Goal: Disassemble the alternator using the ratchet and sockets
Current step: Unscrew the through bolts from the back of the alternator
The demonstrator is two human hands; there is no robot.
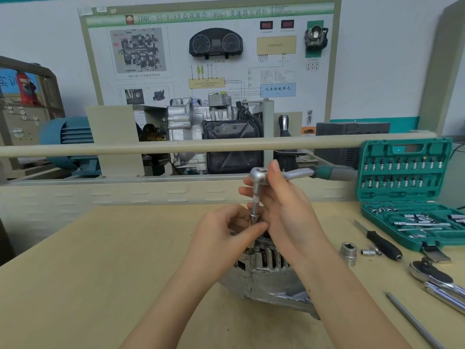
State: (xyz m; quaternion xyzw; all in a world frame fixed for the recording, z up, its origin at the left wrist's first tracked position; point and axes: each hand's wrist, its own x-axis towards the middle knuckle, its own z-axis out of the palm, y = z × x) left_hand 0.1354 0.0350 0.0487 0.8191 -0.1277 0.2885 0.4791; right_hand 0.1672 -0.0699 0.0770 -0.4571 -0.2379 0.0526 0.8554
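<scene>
Above the alternator (266,263), both hands' fingers (254,226) grip the ratchet (259,176) and extension (254,205)

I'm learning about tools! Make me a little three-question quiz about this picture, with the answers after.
1. True or false: the ratchet stands above the alternator on a long extension.
2. Which hand pinches the extension low down? A) left B) right
3. Fill in: the open socket case is coloured ____.

Key:
1. True.
2. A: the left hand pinches it; the right hand steadies the ratchet head.
3. Green.
</scene>
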